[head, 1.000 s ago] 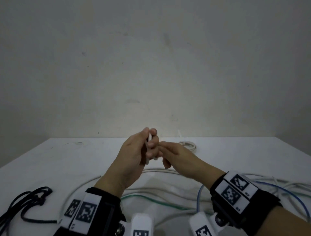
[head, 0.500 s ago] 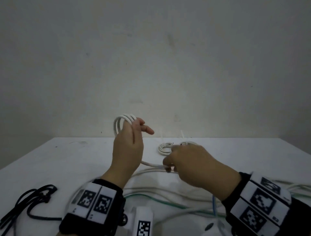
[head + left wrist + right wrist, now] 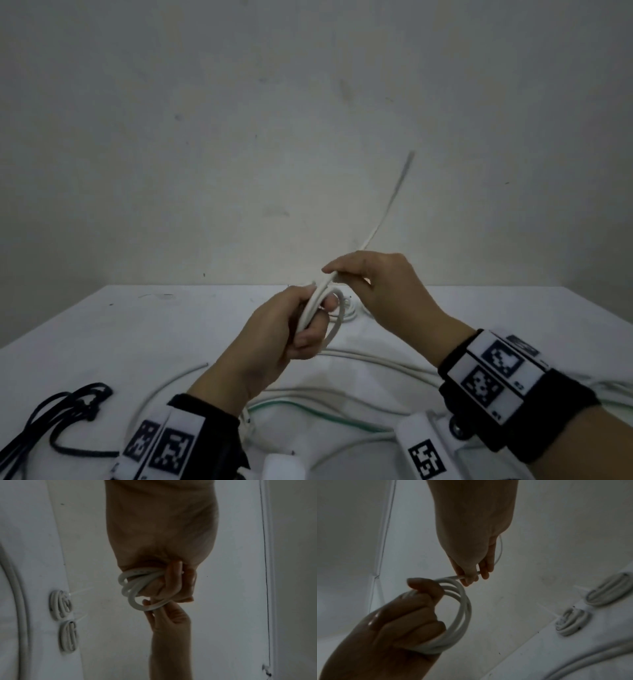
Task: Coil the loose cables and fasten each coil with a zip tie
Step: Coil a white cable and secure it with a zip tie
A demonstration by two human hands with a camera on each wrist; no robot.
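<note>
At centre frame my left hand (image 3: pixel 274 339) is wrapped round the white coil (image 3: pixel 462 609), and my right hand (image 3: pixel 380 291), just beside it on the right, pinches the free tail (image 3: pixel 380 222), which runs up and right toward the wall (no zip tie in either hand).

place: bare indoor work corner | evidence: plain scuffed wall (image 3: pixel 239 137); white table (image 3: pixel 102 342); loose cables (image 3: pixel 359 363)
</note>
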